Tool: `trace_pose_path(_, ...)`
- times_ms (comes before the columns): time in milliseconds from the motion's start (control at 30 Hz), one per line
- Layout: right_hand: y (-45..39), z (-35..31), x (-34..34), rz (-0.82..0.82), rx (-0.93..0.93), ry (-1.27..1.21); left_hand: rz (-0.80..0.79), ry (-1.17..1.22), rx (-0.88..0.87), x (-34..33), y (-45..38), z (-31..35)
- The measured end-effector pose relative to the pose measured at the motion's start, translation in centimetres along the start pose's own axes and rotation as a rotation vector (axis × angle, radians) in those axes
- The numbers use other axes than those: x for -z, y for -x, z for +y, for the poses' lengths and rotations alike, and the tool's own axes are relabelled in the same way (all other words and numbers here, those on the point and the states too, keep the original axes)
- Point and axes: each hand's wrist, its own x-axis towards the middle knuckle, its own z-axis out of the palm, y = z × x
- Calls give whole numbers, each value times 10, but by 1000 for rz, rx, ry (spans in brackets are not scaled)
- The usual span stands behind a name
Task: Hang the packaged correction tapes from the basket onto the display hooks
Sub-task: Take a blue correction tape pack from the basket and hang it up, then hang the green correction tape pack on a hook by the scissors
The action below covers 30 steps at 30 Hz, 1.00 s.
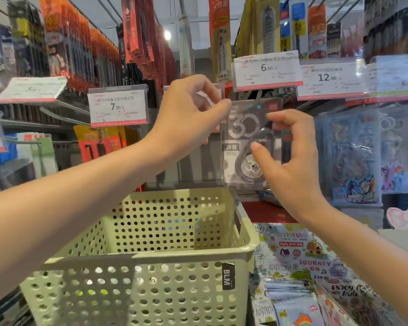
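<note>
— Item one: packaged correction tape [251, 147], grey card printed "30", clear blister over the reel. Location?

— Up at the display, right of the 7.90 price tag [118, 107] and just under the 6.00 price tag [267, 69]. Its top edge sits at a metal display hook [259, 96]; whether the hang-hole is already over the tip, I cannot tell, the picture is soft there.

— Left hand [189, 118]?

— Pinching the card's upper left corner between thumb and forefinger. Narrow, firm-looking grip.

— Right hand [290, 158]?

— Against the right side of the pack, thumb on the blister front, fingers curled at the upper right edge. Loosely spread, more steadying than clamping, as I read it.

— Item two: basket [243, 243]?

— Pale green, perforated, black "BLIM" label, directly below the hands. What shows of the inside looks empty of packs; the near floor is hidden by the front wall.

— Step in hand?

— Threading the pack onto the hook, I'd say.

— Next move calls for?

— Hole lined up with the hook tip, card kept square, a push backward along the rod, then both hands let go. Sticker packs [297, 255] beside the basket are not part of it.
</note>
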Motion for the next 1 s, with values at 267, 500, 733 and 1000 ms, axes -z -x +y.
trace_pose_path(267, 3, -14, -25, -551, 24, -155, -257, -400, 97, 33, 41, -40)
trace_pose_path(500, 0, -28, -58, -1001, -209, -211, -682, -470, 432, 70, 60, -76)
trace_pose_path(733, 4, -43, -108, -1401, -535, -128, -869, -371, 738, 101, 71, -125)
trace_pose_path(1000, 35, -37, -168, -1655, -1033, 94, -1041, -353, 973, 100, 71, -154)
